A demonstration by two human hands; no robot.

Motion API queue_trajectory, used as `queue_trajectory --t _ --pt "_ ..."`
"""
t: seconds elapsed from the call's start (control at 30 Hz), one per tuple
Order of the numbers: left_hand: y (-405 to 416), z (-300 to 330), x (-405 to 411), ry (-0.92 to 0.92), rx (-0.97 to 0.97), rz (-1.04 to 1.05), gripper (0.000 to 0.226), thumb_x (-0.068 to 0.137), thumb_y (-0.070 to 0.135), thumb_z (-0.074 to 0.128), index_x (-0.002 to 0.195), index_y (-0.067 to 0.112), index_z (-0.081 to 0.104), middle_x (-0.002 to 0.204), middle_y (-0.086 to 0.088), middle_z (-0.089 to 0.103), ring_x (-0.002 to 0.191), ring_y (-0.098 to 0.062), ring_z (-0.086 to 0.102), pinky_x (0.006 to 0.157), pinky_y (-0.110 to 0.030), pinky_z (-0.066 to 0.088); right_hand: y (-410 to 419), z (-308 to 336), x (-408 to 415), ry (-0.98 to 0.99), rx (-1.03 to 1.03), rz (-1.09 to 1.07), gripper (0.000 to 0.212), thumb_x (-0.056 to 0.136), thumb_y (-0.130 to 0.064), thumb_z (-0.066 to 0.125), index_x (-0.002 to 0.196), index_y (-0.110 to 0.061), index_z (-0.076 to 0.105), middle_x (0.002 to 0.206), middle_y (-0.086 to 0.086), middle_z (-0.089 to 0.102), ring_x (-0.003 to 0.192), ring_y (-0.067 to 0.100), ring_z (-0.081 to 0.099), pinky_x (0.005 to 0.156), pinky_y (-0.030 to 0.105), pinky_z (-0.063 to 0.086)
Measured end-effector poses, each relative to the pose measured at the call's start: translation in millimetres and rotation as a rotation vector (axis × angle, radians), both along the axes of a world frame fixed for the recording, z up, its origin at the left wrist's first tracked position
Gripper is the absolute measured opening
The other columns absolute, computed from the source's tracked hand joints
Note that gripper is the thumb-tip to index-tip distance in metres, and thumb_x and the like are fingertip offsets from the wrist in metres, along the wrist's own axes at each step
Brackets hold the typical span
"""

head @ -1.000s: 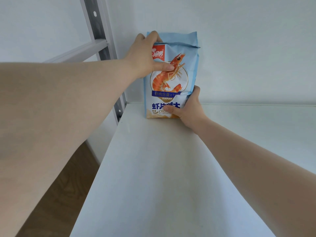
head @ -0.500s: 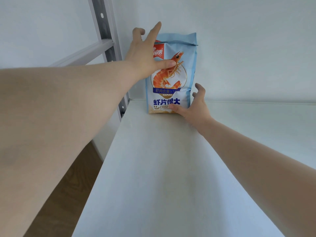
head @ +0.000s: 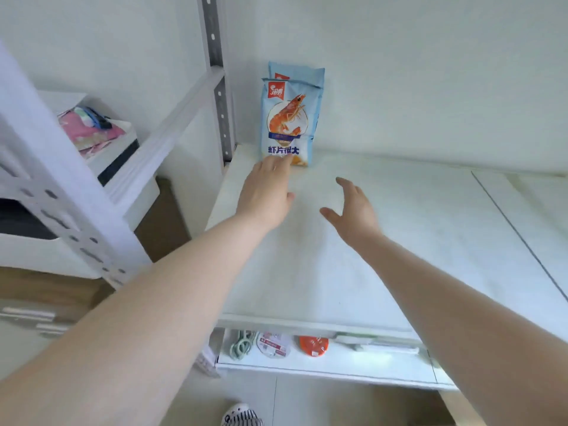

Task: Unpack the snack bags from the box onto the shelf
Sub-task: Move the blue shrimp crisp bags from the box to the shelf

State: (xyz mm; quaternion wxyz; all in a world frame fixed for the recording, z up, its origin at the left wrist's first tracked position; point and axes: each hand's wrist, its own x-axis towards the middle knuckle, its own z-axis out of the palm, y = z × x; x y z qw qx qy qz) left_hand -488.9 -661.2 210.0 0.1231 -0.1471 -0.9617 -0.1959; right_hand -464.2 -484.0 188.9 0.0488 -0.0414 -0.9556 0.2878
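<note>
Snack bags (head: 289, 124), two of them, are seen upright at upper centre of the frame, one close behind the other, in the back left corner of the shelf (head: 399, 241) against the wall and just beside the grey upright post (head: 219, 87). Long axis vertical; printed prawn face turned toward the camera. Left hand (head: 266, 195) is the nearer: fingers straight and spread, tips at or just short of the front bag's lower edge; actual contact cannot be told because of blur. Right hand (head: 353, 210) lies lower right of the bags, apart from them, fingers loose and spread. Nothing is held by either. The bags lie ahead of and above both sets of fingertips. The box is not in view; the next bag is judged to be fetched from out of frame.
</note>
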Motion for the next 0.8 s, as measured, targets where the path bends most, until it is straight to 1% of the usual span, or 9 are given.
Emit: queue_trajectory --t 0.07,0.13,0.23,0.33,0.43,0.53,0.6,0.67,0.8 --pt "-1.4 5.5 44.0 -0.023 -0.054 -0.050 0.068 0.089 0.016 0.061 0.149 0.012 0.030 0.146 -0.010 0.039 0.132 -0.031 0.037 0.108 -0.033 0.027 2.3 15.1 40.9 -0.031 0.113 0.035 0.068 0.093 -0.024 0.063 0.151 -0.018 0.030 0.154 0.003 0.035 0.139 0.025 0.034 0.104 0.037 0.037" --pt "-1.0 12.8 88.6 -0.035 -0.081 -0.089 0.068 0.087 0.014 0.062 0.148 0.012 0.032 0.144 -0.010 0.042 0.132 -0.030 0.037 0.110 -0.033 0.025 5.9 28.2 86.2 -0.057 0.201 0.026 0.067 0.092 -0.023 0.063 0.150 -0.018 0.031 0.152 0.003 0.036 0.139 0.025 0.034 0.106 0.037 0.036" --pt "5.0 19.6 148.4 -0.061 -0.114 -0.145 0.069 0.084 0.012 0.060 0.148 0.012 0.033 0.143 -0.009 0.043 0.132 -0.029 0.038 0.111 -0.033 0.024 14.6 35.5 158.7 -0.074 0.270 0.003 0.065 0.090 -0.023 0.064 0.148 -0.019 0.034 0.150 0.004 0.038 0.136 0.026 0.036 0.107 0.038 0.036" --pt "14.9 17.3 206.2 -0.086 -0.092 -0.273 0.069 0.083 0.011 0.060 0.147 0.011 0.034 0.144 -0.009 0.043 0.133 -0.028 0.036 0.113 -0.033 0.023 22.5 32.4 230.2 -0.097 0.323 0.019 0.064 0.089 -0.022 0.064 0.147 -0.019 0.037 0.149 0.005 0.040 0.136 0.027 0.037 0.104 0.040 0.039" --pt "28.8 3.3 261.1 -0.124 -0.087 -0.398 0.068 0.083 0.013 0.060 0.146 0.012 0.035 0.144 -0.007 0.044 0.135 -0.027 0.036 0.116 -0.037 0.022 32.2 17.3 306.5 -0.169 0.322 -0.052 0.064 0.088 -0.024 0.065 0.146 -0.020 0.039 0.147 0.004 0.042 0.135 0.027 0.038 0.101 0.041 0.040" --pt "41.2 -16.3 310.1 -0.151 -0.162 -0.524 0.069 0.082 0.015 0.063 0.145 0.011 0.037 0.140 -0.009 0.046 0.133 -0.029 0.038 0.115 -0.039 0.023 41.3 0.1 380.0 -0.310 0.324 -0.134 0.068 0.088 -0.027 0.067 0.148 -0.021 0.036 0.148 0.003 0.041 0.137 0.026 0.036 0.102 0.039 0.038" --pt "51.4 -27.6 338.3 -0.175 -0.237 -0.607 0.071 0.083 0.018 0.064 0.147 0.011 0.035 0.141 -0.009 0.045 0.133 -0.029 0.037 0.115 -0.039 0.022 47.9 -7.1 423.0 -0.365 0.309 -0.193 0.069 0.087 -0.026 0.067 0.148 -0.021 0.035 0.148 0.005 0.040 0.136 0.027 0.036 0.101 0.039 0.038" --pt "63.4 -36.8 363.5 -0.208 -0.308 -0.655 0.072 0.085 0.023 0.063 0.148 0.014 0.030 0.143 -0.008 0.042 0.135 -0.028 0.034 0.116 -0.040 0.021 56.3 -10.6 462.3 -0.394 0.286 -0.258 0.069 0.087 -0.028 0.067 0.148 -0.020 0.036 0.146 0.006 0.041 0.135 0.028 0.037 0.099 0.041 0.040" --pt "94.7 -46.3 411.1 -0.256 -0.352 -0.716 0.071 0.088 0.027 0.061 0.150 0.016 0.026 0.144 -0.006 0.040 0.135 -0.026 0.033 0.116 -0.038 0.020 78.8 -18.2 530.6 -0.453 0.273 -0.364 0.073 0.085 -0.030 0.071 0.148 -0.020 0.035 0.144 0.007 0.042 0.134 0.030 0.037 0.101 0.044 0.042"
